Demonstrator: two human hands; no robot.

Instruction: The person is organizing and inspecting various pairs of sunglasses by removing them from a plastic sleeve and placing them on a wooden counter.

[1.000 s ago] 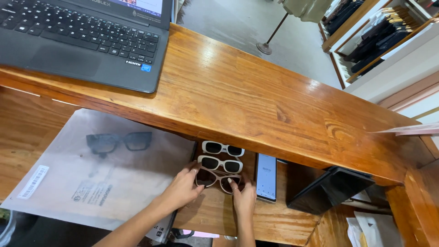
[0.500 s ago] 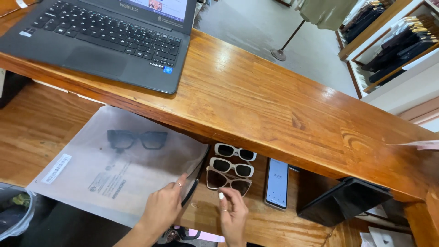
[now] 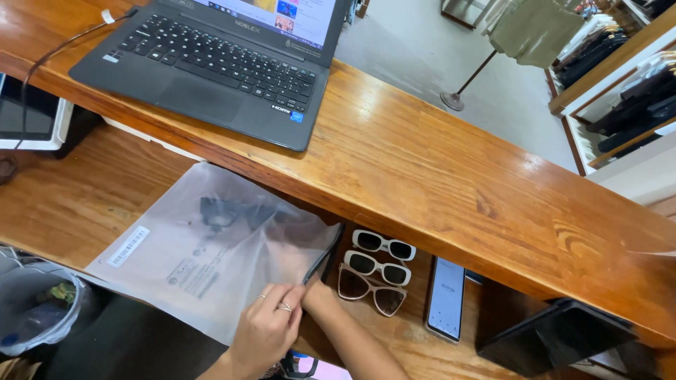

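Note:
A frosted plastic zip bag (image 3: 176, 260) lies on the lower wooden desk with a pair of dark sunglasses (image 3: 218, 211) inside it. My left hand (image 3: 271, 327), wearing rings, pinches the bag's open edge near the black zipper strip. My right hand (image 3: 292, 257) is pushed into the bag's mouth and shows only as a blur through the plastic; whether it grips anything is hidden. Just right of the bag lie three pairs of sunglasses: white (image 3: 384, 244), cream (image 3: 377, 267) and brown-tinted (image 3: 371, 290).
A smartphone (image 3: 446, 298) lies right of the sunglasses, with a black box (image 3: 556, 338) beyond it. An open laptop (image 3: 211, 67) sits on the raised wooden counter (image 3: 458, 176). A lined bin (image 3: 35, 317) stands at lower left, and a white device (image 3: 32, 119) at the far left.
Both hands left the three sunglasses and moved left to the bag. The left now pinches its edge, the right has gone inside. The bag is puffed and the dark sunglasses have shifted.

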